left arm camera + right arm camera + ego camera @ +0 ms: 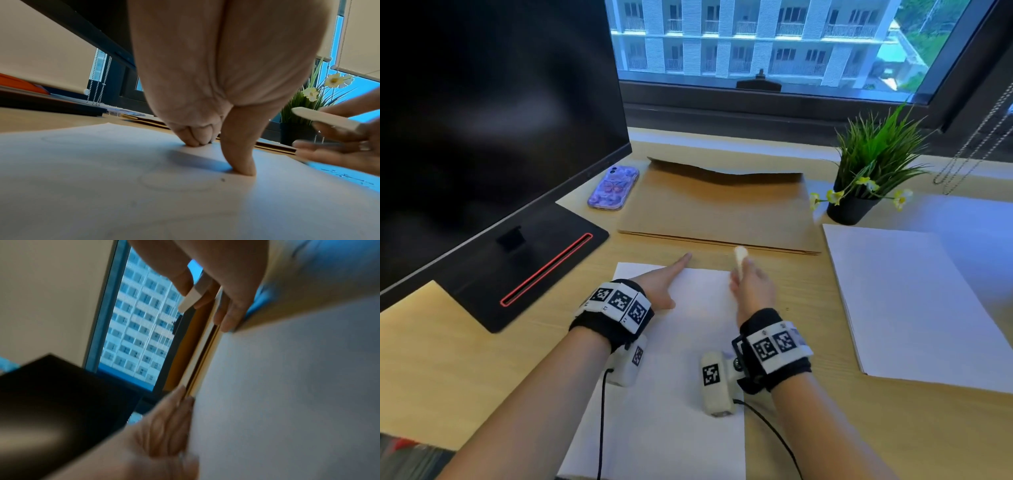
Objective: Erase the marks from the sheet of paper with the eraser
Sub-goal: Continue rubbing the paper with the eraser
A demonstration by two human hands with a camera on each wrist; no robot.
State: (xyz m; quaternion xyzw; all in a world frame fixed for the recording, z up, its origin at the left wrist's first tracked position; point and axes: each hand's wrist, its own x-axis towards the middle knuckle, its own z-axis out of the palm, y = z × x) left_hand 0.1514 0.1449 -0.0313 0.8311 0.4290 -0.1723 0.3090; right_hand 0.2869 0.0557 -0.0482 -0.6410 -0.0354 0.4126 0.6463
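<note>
Eraser [740, 262] pinched in the right hand [751, 291], lifted off the far edge of the sheet [688, 411] on the table [465, 377], while the left hand [661, 284] presses flat, fingers straight, likely steadying the sheet for rubbing.

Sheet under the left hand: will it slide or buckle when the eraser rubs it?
Likely floppy: the sheet is one thin leaf flat on the smooth desk, so it could slide. The left hand pressing it down suggests that. Hard strokes from the eraser may wrinkle it.
</note>
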